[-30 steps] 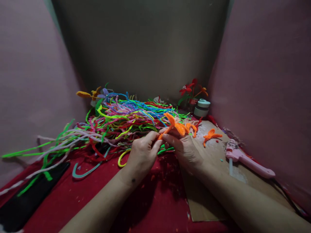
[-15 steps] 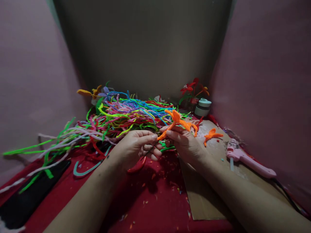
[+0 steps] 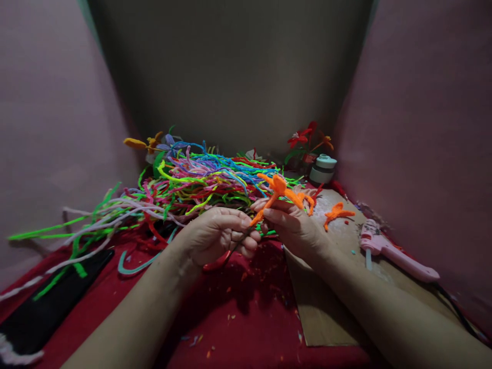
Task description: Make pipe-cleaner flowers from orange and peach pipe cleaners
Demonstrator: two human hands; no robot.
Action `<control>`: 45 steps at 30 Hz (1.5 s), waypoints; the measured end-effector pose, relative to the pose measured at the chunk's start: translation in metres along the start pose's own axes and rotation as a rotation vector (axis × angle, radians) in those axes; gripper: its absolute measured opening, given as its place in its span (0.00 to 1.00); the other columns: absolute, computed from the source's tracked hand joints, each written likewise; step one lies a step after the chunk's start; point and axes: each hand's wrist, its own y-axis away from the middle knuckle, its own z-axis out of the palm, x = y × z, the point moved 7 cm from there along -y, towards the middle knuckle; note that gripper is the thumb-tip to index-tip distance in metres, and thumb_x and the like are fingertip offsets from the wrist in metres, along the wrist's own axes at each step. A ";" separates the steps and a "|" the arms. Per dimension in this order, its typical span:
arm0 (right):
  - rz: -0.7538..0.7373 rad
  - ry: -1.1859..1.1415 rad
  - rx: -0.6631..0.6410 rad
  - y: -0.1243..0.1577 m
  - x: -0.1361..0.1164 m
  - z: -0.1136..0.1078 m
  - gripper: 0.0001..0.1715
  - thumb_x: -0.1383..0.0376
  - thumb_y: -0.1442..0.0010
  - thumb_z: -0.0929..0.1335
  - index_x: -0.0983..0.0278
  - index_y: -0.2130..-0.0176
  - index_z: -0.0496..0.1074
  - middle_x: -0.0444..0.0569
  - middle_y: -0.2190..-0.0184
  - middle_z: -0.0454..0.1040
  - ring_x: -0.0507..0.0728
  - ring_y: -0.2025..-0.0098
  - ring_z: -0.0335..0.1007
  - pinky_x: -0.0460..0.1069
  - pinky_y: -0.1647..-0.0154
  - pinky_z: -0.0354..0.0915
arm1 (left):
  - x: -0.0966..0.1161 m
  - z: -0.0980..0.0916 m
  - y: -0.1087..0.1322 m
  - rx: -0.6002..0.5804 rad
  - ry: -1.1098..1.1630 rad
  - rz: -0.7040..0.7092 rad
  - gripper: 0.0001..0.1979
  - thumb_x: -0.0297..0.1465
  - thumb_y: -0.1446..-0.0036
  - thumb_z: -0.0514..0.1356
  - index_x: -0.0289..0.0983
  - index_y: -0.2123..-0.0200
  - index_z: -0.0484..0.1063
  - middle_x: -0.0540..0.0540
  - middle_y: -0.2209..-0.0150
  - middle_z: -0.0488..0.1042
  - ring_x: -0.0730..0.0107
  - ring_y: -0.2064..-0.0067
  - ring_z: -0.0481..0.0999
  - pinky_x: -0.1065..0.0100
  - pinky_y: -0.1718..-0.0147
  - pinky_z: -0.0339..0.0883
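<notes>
we hold the orange flower (image 3: pixel 279 185) above the red cloth (image 3: pixel 234 328), our right hand's (image 3: pixel 294 225) fingers closed on its stem (image 3: pixel 265 209) while our left hand (image 3: pixel 209 233) pinches the lower end, its other fingers loosely curled. beyond them lies a heap of coloured pipe cleaners (image 3: pixel 215 179); to our right, a pink glue gun (image 3: pixel 403 258) rests on cardboard (image 3: pixel 326 325).

Centre stage, at the back of the counter (image 3: pixel 230 333), sits the heap of pipe cleaners (image 3: pixel 215 177), strands trailing left over a flat slab (image 3: pixel 65 297)! Flowers (image 3: pixel 151 143) behind it, far left; more blooms (image 3: pixel 302 137) back right, beside a jar (image 3: pixel 323 171). On the right, cardboard (image 3: pixel 326 323) bearing a loose flower (image 3: pixel 338 212), then, further right, the glue gun (image 3: pixel 400 256). And before the heap, the held flower (image 3: pixel 279 187)!
</notes>
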 end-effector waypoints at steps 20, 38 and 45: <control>0.069 -0.047 0.007 0.004 -0.002 0.006 0.09 0.60 0.51 0.71 0.58 0.67 0.75 0.46 0.69 0.75 0.56 0.67 0.67 0.54 0.64 0.64 | -0.001 0.006 0.001 -0.048 0.161 0.012 0.05 0.20 0.55 0.56 0.28 0.74 0.72 0.45 0.76 0.72 0.76 0.79 0.70 0.71 0.80 0.72; 0.090 -0.246 -0.154 0.008 0.002 0.025 0.10 0.60 0.45 0.67 0.59 0.62 0.72 0.46 0.71 0.73 0.55 0.71 0.69 0.49 0.77 0.66 | 0.013 0.026 0.008 -0.224 0.135 0.293 0.03 0.20 0.51 0.59 0.31 0.72 0.71 0.46 0.73 0.73 0.77 0.77 0.70 0.67 0.69 0.72; 0.039 -0.237 -0.072 0.008 -0.007 0.019 0.09 0.62 0.48 0.69 0.62 0.65 0.75 0.47 0.70 0.73 0.53 0.68 0.69 0.49 0.68 0.66 | 0.013 0.023 0.011 -0.210 0.131 0.265 0.03 0.19 0.53 0.60 0.29 0.71 0.70 0.43 0.70 0.75 0.72 0.73 0.75 0.65 0.70 0.74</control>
